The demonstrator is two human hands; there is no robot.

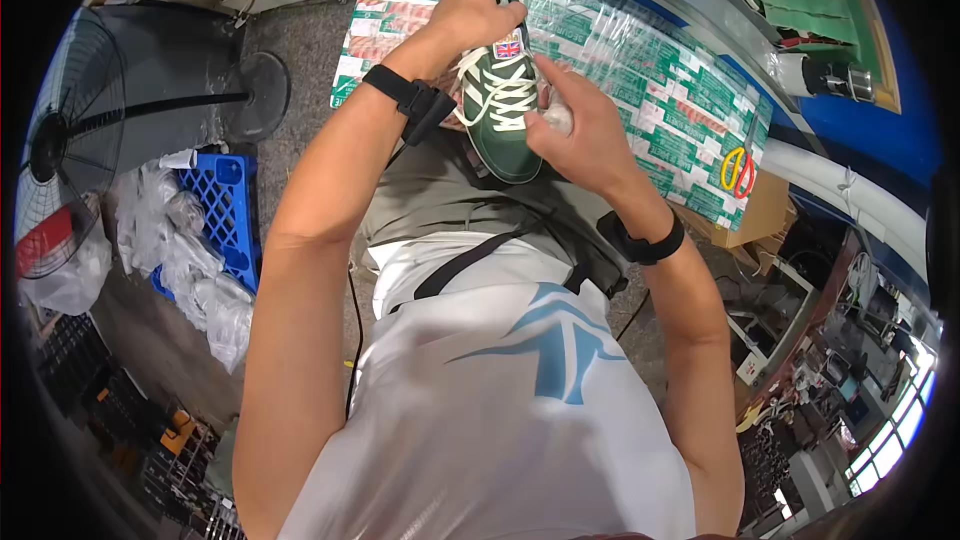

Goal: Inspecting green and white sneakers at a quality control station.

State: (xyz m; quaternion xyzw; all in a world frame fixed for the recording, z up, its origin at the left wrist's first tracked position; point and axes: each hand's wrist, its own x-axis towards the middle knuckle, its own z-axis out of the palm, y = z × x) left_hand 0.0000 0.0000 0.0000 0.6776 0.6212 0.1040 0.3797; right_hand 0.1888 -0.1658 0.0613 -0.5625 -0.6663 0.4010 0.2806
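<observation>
A dark green sneaker [502, 112] with cream laces and a small flag patch on its tongue is held above my lap, toe toward me. My left hand [476, 10] grips the shoe at its heel end, over the edge of the worktable. My right hand [578, 128] is at the shoe's right side, index finger pointing up by the laces, and it clutches a wad of white paper or plastic [557, 118]. Both wrists wear black bands.
The worktable [640, 70] is covered in green, white and red printed sheets under clear film. Yellow and red scissors [738, 170] lie at its right edge. To the left stand a floor fan [70, 140] and a blue crate [228, 212] with clear bags.
</observation>
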